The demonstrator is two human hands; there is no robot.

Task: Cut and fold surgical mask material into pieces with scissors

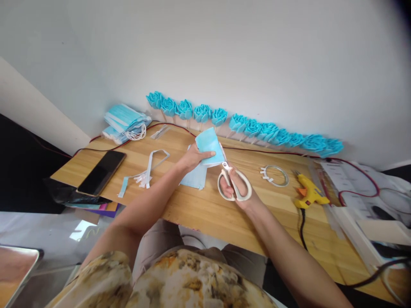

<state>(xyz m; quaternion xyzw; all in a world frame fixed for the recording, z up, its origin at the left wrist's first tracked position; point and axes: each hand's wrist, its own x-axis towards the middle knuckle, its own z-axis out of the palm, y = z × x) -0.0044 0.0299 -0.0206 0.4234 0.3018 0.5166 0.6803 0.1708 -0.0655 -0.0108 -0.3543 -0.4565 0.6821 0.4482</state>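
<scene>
My left hand (193, 159) is closed on a folded light-blue piece of mask fabric (209, 144), held upright above the wooden board (199, 209). My right hand (239, 190) grips white-handled scissors (233, 183) with fingers through the loops; the blades reach up into the fabric's right edge. More blue fabric (195, 177) lies flat on the board just under my left hand.
A row of blue fabric roses (244, 126) lines the wall. A stack of face masks (125, 122) sits far left, a black phone (102, 172) and cut white strips (146, 173) left. A loop of strip (275, 175) and a yellow glue gun (308, 193) lie right.
</scene>
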